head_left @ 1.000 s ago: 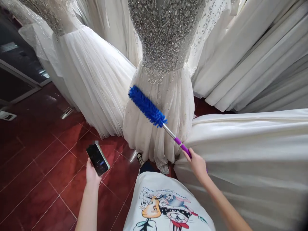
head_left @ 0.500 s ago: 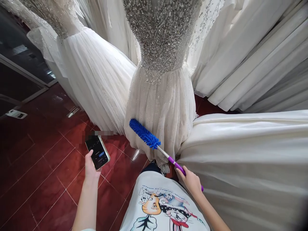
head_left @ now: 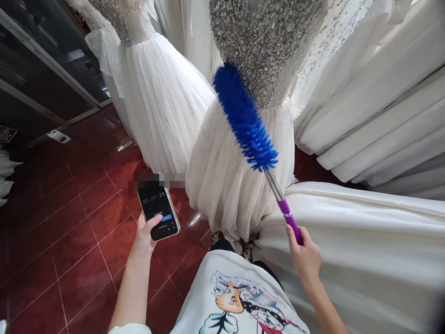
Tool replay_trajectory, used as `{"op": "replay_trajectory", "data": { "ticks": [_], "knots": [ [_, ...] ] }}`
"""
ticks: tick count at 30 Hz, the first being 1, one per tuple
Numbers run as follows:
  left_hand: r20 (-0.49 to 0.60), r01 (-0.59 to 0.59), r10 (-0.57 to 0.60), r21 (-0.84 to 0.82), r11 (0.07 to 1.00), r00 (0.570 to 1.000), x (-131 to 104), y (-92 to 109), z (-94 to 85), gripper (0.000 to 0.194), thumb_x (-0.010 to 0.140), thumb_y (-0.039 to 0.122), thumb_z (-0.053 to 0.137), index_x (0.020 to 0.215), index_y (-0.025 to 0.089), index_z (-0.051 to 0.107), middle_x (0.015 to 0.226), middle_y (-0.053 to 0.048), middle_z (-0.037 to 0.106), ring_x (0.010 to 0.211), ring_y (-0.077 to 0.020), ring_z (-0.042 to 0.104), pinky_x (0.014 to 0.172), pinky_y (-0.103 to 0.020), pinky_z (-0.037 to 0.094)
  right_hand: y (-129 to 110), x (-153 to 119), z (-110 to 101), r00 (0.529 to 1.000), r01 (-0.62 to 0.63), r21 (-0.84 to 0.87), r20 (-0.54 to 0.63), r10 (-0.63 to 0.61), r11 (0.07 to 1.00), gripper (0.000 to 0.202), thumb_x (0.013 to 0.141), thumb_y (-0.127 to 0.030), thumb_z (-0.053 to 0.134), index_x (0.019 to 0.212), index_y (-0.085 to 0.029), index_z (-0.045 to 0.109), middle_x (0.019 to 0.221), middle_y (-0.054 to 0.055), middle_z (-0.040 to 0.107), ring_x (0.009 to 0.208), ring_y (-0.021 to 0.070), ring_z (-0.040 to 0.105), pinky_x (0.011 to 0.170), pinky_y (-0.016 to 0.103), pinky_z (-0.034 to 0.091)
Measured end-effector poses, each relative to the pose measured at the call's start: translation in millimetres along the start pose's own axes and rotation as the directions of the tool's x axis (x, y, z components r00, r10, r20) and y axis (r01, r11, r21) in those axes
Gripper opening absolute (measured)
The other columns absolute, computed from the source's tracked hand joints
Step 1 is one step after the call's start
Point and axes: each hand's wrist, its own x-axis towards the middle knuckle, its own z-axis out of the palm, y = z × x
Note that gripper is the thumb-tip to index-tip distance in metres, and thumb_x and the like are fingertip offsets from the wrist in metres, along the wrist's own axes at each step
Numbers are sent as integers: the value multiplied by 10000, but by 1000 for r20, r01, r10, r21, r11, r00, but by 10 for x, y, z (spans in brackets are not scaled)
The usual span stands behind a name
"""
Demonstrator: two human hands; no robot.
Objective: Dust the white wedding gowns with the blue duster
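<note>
In my left hand (head_left: pixel 146 230) is a smartphone (head_left: pixel 157 204) with a dark screen that reads 00:21:29, and my thumb lies over the screen beside a blue button. My right hand (head_left: pixel 306 253) is wrapped round the purple handle of a duster (head_left: pixel 245 120) with a fluffy blue head and a metal shaft. The duster points up and away, its head in front of a beaded wedding dress (head_left: pixel 239 185). Whether the head touches the fabric I cannot tell. The dress has a sparkling bodice above a gathered pale skirt.
Another white dress (head_left: pixel 160 102) stands at the left, and more white gowns (head_left: pixel 354 111) hang at the right. White cloth (head_left: pixel 365 232) spreads beside my right arm. Red tiles (head_left: pixel 79 241) cover the floor, where a white device (head_left: pixel 58 136) lies near glass doors (head_left: pixel 45 55).
The duster has risen from the lower skirt to the waist and bodice, pointing more steeply up. My right hand has shifted right. My left thumb has moved across the phone screen towards the blue button.
</note>
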Motion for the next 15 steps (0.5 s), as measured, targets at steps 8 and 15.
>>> {"op": "replay_trajectory", "data": {
  "ticks": [8,15],
  "knots": [
    [-128,107,-141,-240,965,982,-650,-479,243,654,700,735,415,943,172,642,813,-54,696,874,-242,656,759,-363,534,538,371,-10,935,352,-263,143,-324,898,443,880,-570,271,835,-245,569,667,16,660,531,157,565,465,237,209],
    [-156,70,-123,-306,949,980,-858,-535,301,342,703,503,576,833,192,629,719,13,669,779,-182,645,742,-289,520,995,274,482,871,370,-312,445,-210,875,445,881,-579,247,952,-264,553,737,39,702,652,225,658,501,252,334]
  ]
}}
